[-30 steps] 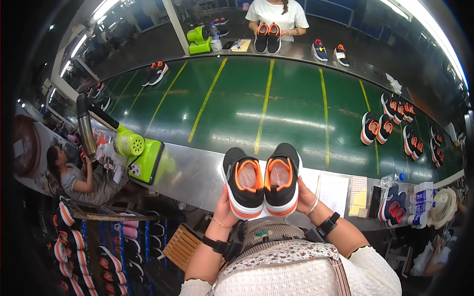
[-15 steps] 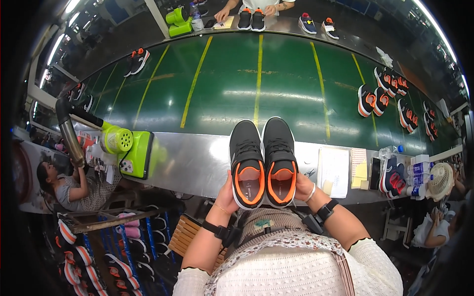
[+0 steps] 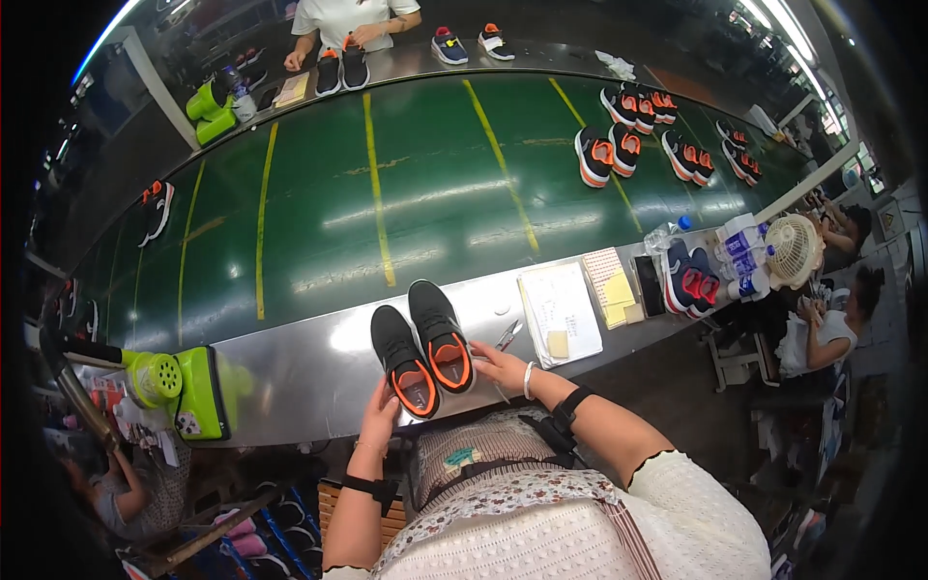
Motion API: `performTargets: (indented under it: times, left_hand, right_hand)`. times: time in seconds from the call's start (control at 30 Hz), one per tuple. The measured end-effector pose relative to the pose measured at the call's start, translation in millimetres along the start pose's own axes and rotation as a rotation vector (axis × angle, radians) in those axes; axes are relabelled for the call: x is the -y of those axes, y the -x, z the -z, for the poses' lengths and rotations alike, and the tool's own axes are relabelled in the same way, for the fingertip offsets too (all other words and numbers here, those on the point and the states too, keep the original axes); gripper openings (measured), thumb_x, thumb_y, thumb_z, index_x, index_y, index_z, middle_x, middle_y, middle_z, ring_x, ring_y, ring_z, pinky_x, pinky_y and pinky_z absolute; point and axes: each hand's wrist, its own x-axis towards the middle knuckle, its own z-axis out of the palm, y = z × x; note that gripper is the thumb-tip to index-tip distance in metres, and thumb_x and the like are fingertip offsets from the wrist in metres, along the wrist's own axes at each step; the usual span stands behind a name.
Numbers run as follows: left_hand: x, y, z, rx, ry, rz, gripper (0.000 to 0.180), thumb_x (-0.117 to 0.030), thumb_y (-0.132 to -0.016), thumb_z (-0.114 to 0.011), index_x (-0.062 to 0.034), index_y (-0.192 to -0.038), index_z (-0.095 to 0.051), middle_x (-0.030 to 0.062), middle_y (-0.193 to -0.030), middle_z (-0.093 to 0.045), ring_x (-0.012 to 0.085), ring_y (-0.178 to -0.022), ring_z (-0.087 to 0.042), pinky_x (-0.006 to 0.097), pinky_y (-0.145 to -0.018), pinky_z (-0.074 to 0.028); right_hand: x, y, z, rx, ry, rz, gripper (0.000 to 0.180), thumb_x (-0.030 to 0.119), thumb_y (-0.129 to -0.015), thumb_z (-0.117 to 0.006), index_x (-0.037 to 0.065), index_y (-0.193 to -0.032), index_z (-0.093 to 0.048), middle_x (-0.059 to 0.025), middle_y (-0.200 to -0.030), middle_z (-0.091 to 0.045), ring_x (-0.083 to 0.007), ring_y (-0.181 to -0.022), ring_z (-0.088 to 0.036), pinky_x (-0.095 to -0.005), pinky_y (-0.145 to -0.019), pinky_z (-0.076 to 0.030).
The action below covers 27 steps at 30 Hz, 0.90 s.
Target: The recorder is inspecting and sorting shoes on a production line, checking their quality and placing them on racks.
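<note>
A pair of black sneakers with orange linings is in front of me over the metal ledge, toes pointing away: the left sneaker (image 3: 394,338) and the right sneaker (image 3: 432,314), which sits slightly farther forward. My left hand (image 3: 380,414) is closed at the outer heel side of the left one, its fingers partly hidden. Beside the right one's heel, my right hand (image 3: 503,369) has its fingers stretched apart, the tips at the shoe's side. A small pair of snips (image 3: 509,334) lies just beyond that hand. Whether the soles rest fully on the ledge is hard to tell.
A green conveyor belt (image 3: 319,213) with yellow lines carries several sneakers. Papers (image 3: 559,314), a navy-and-red pair of shoes (image 3: 688,280), bottles and a fan (image 3: 793,246) stand rightward. A lime-green machine (image 3: 198,391) is at left. Across the belt, a co-worker (image 3: 356,24) handles sneakers.
My view has turned to the right. The sneakers have moved forward from near my body over the ledge, and my right hand's fingers have loosened from the right one.
</note>
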Motion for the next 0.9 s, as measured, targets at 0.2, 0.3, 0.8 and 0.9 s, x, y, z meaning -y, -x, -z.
performTargets:
  times: [0.2,0.3,0.8,0.9]
  left_hand:
    - [15,15,-19,-0.285,0.075,0.055,0.040,-0.018,-0.089,-0.041,-0.0051,-0.127,-0.034,0.0112,-0.118,-0.047,0.0199,-0.106,-0.046,0.033,-0.087,-0.037]
    - [47,21,-24,-0.526,0.168,0.113,0.036,-0.026,-0.090,-0.040,-0.0070,-0.120,-0.039,0.0090,-0.110,-0.051,0.0183,-0.098,-0.049,0.035,-0.084,-0.038]
    - [95,56,-122,-0.860,0.271,0.201,0.030,-0.029,-0.087,-0.044,-0.0066,-0.107,-0.048,0.0066,-0.097,-0.055,0.0157,-0.084,-0.052,0.028,-0.072,-0.043]
    - [98,55,-128,-0.861,0.259,0.198,0.028,-0.028,-0.088,-0.043,-0.0063,-0.105,-0.049,0.0060,-0.094,-0.055,0.0151,-0.082,-0.053,0.028,-0.070,-0.043]
  right_hand:
    - [-49,26,103,-0.820,0.329,-0.002,0.025,0.009,-0.075,-0.055,0.003,-0.099,-0.055,-0.0133,-0.082,-0.058,-0.0256,-0.072,-0.058,-0.0335,-0.067,-0.046]
    - [-90,38,169,-0.943,0.646,-0.147,0.030,0.002,-0.071,-0.059,0.003,-0.100,-0.053,-0.0116,-0.085,-0.052,-0.0244,-0.078,-0.054,-0.0330,-0.071,-0.045]
    - [-85,50,238,-0.636,0.754,-0.035,0.031,0.005,-0.074,-0.051,0.009,-0.105,-0.052,-0.0143,-0.087,-0.052,-0.0309,-0.079,-0.055,-0.0391,-0.070,-0.046]
    - [-102,70,254,-0.624,0.609,0.305,0.030,0.002,-0.072,-0.053,0.007,-0.101,-0.053,-0.0123,-0.082,-0.051,-0.0269,-0.071,-0.054,-0.0346,-0.064,-0.047]
